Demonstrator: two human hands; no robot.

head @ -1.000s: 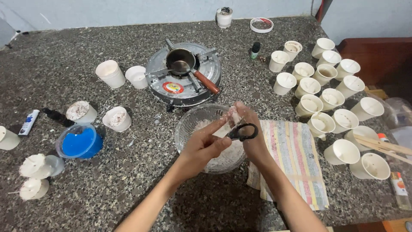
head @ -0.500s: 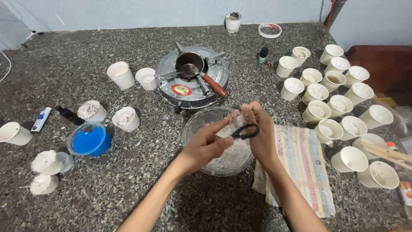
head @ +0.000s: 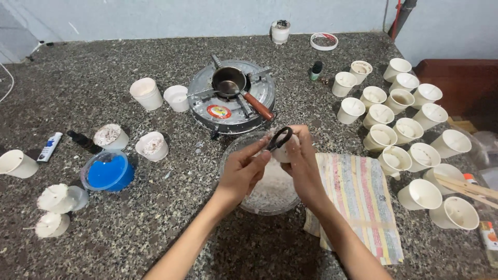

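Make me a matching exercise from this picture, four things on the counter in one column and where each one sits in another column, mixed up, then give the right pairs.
Things:
1. small metal pot
2. blue-filled container
3. striped cloth
4. roll of tape

Places:
A. far edge of the counter, near the wall
B. under the right hand's forearm
C. on the round stove
D. left of the glass bowl

Pairs: 1-C, 2-D, 3-B, 4-A

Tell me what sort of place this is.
Probably a home candle-making bench: a speckled stone counter holds a small stove with a melting pot, rows of white paper cups with pale filling, and a glass bowl of white flakes.
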